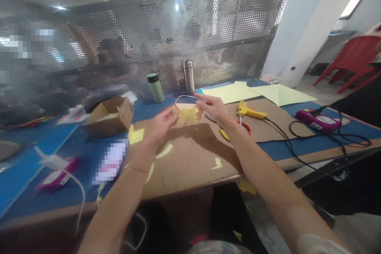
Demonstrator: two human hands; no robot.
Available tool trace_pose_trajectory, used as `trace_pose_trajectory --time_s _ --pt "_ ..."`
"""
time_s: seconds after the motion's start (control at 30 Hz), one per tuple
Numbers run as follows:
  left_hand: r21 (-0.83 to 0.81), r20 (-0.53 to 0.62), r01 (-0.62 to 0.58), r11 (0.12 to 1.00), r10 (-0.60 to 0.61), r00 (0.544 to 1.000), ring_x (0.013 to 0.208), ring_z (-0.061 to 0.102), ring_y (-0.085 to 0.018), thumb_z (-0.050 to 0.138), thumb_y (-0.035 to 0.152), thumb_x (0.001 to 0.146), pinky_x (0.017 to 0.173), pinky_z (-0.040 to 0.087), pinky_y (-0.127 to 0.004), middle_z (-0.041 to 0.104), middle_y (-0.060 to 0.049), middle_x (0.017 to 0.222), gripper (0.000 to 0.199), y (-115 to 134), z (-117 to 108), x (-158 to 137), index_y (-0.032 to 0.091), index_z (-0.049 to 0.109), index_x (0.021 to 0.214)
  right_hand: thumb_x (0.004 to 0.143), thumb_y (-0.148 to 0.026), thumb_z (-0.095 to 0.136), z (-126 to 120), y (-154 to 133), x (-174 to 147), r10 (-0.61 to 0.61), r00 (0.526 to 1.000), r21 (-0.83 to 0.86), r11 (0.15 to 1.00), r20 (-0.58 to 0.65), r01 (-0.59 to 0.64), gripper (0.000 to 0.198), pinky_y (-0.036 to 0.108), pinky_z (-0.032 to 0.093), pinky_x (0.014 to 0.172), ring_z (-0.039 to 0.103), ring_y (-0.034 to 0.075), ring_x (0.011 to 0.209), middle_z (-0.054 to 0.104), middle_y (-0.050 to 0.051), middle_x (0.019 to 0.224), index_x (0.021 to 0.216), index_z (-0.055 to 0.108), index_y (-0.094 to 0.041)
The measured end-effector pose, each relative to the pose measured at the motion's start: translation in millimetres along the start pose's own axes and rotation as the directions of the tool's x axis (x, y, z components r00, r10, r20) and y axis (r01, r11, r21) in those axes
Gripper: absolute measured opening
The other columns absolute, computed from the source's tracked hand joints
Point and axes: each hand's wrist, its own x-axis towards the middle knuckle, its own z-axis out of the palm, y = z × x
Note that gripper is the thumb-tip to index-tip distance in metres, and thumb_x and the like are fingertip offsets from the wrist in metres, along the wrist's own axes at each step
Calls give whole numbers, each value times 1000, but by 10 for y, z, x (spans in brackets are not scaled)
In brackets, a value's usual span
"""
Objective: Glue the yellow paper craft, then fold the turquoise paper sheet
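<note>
Between my two hands is a small peach paper basket (176,110) with a thin looped handle and a pale yellow bow (188,116) on its front. My left hand (163,124) pinches its left side. At the right end, the fingers of my right hand (214,108) close on its edge near the handle. The basket is held up over a cardboard sheet (190,158). Under my right forearm, partly hidden, lies a cutting tool with yellow and red handles (225,135). A yellow glue gun (252,112) rests to the right of that forearm.
A cardboard box (111,117), green tumbler (155,88) and steel flask (188,77) stand at the back. Yellow paper sheets (235,92) lie behind the glue gun. Cables run from a purple power box (317,120) at right. Yellow scraps (136,135) and a phone (110,162) are at left.
</note>
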Motion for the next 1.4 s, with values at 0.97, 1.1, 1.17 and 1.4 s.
trace_pose_trajectory --time_s 0.97,1.1,1.17,1.4 --pt "-100 -151 57 993 -72 986 70 51 -14 70 27 62 67 54 -30 51 1 67 28 151 109 -29 19 46 50 83 -39 80 146 -5 -73 -172 983 -105 978 63 178 32 37 59 84 72 22 97 78 7 108 110 80 -23" --pt "-46 -191 68 997 -75 979 65 46 -12 66 25 60 66 52 -30 46 3 63 26 85 64 -1 20 44 48 84 -37 79 166 8 -80 -184 980 -120 974 76 192 30 37 59 82 72 22 96 78 8 108 111 80 -23" --pt "4 -194 75 997 -73 978 62 43 -11 65 24 61 62 46 -27 46 3 60 22 36 28 18 19 47 49 84 -36 79 173 11 -81 -188 981 -128 973 56 194 29 37 59 83 72 22 97 78 7 106 109 80 -23" --pt "7 -158 93 996 -91 983 66 52 -13 70 23 66 67 48 -29 54 2 64 12 -22 1 31 19 59 61 84 -36 79 184 24 -83 -217 976 -162 962 28 219 29 37 59 85 70 21 95 77 8 103 108 80 -22"
